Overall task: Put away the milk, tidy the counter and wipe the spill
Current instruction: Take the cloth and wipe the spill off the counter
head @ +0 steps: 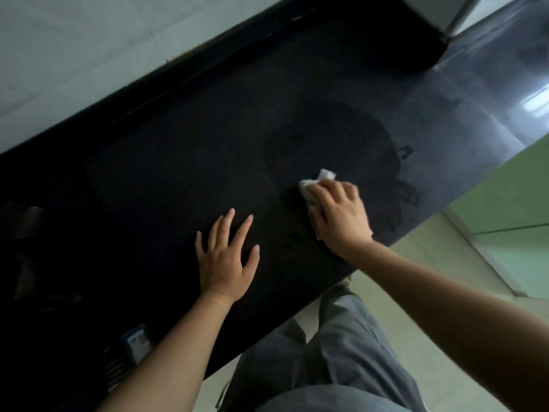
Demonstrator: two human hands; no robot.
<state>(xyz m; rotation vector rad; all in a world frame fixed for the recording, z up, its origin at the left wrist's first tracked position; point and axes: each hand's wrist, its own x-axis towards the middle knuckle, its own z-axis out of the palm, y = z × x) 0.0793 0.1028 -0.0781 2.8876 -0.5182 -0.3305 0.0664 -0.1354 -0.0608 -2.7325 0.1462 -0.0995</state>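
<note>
My right hand [341, 214] presses a crumpled white paper towel [320, 181] flat onto the black counter [166, 162]. The towel lies at the near edge of a wet, smeared patch [335, 144] with streaks trailing off to the right. Flat on the counter to the left rests my left hand [227, 257], fingers spread and holding nothing. No milk container is in view.
A small blue-and-white object [138, 341] lies at the counter's near left corner, beside dark items I cannot make out. A pale tiled wall [74, 55] runs behind the counter. The counter's front edge crosses diagonally above my grey trousers [326, 352] and light floor.
</note>
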